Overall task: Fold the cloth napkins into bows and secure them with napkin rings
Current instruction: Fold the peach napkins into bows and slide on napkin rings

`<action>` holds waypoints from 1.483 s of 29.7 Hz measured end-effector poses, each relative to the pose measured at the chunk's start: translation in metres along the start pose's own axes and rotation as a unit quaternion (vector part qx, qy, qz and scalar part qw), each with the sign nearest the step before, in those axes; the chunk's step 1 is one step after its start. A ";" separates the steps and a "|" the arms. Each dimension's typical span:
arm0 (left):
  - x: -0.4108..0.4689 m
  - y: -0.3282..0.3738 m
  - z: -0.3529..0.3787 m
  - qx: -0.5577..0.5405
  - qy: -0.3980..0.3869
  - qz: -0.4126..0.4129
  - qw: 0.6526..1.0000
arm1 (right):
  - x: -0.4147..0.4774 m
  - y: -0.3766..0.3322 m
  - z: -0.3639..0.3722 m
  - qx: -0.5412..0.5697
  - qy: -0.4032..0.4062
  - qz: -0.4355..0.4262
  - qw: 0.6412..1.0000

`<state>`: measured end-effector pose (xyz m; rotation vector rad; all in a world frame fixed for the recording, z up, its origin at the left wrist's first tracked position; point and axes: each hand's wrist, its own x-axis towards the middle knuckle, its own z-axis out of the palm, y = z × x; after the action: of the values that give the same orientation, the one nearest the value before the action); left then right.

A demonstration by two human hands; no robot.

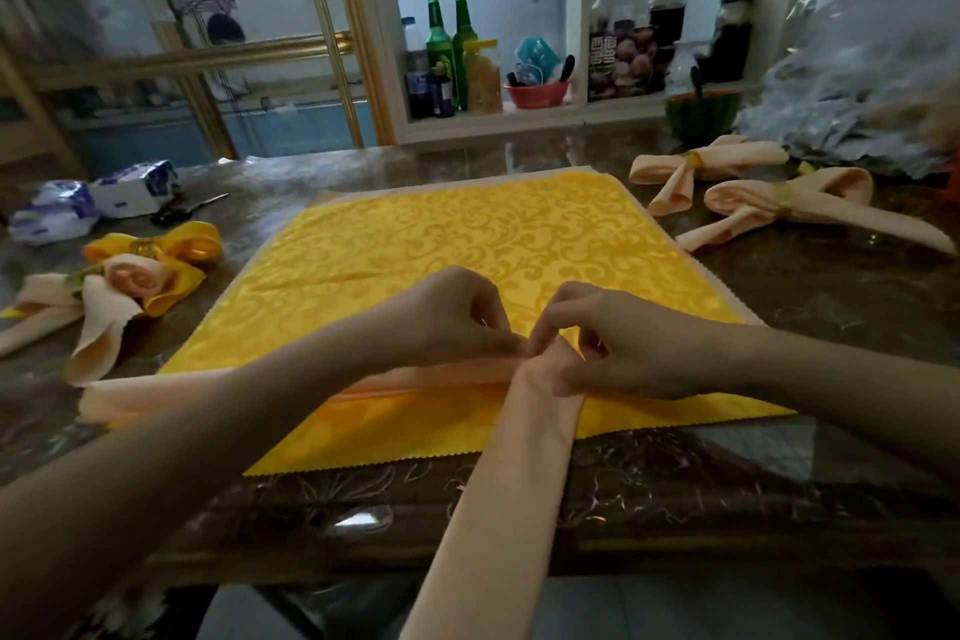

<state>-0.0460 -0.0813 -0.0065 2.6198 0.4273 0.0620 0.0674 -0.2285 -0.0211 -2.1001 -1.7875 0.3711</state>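
One peach cloth napkin [498, 473], folded into a long strip, lies across the near part of the yellow patterned square cloth [467, 234], bent so one end hangs off the dark table [831, 286] toward us. Our left hand [447, 322] and right hand [623, 348] meet at the bend, both pinching it. Ringed peach bows [789, 203] lie far right.

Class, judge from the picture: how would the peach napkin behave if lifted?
Probably floppy: the napkin bends sharply where the left hand and right hand pinch it, and one end droops over the table edge. Likely light: a pinch holds it. Unlikely to roll: it lies flat on the yellow cloth.
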 end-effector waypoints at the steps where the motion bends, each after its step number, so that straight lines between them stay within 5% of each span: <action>1: -0.001 -0.008 -0.008 0.017 -0.012 -0.009 1.000 | 0.002 0.000 -0.001 -0.007 -0.006 0.002 1.000; 13: -0.005 -0.057 -0.050 0.192 -0.211 -0.127 0.950 | 0.022 0.008 -0.011 -0.070 0.029 -0.008 0.997; 21: 0.035 -0.043 -0.036 0.258 -0.090 -0.120 0.954 | 0.039 0.017 -0.013 -0.202 0.102 0.006 0.974; 31: 0.030 -0.041 -0.034 0.290 -0.064 -0.075 0.952 | 0.040 0.015 -0.003 -0.059 0.016 -0.046 0.997; 38: 0.062 -0.003 -0.048 0.098 -0.108 -0.223 0.964 | 0.040 0.017 -0.007 -0.015 -0.023 -0.035 0.999; 44: 0.046 0.001 -0.029 -0.049 -0.036 -0.281 0.958 | 0.040 0.023 -0.006 0.121 0.010 -0.003 0.993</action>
<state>-0.0051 -0.0544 0.0177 2.3016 1.0906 -0.1944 0.0974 -0.1929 -0.0243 -1.9240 -1.6454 0.5341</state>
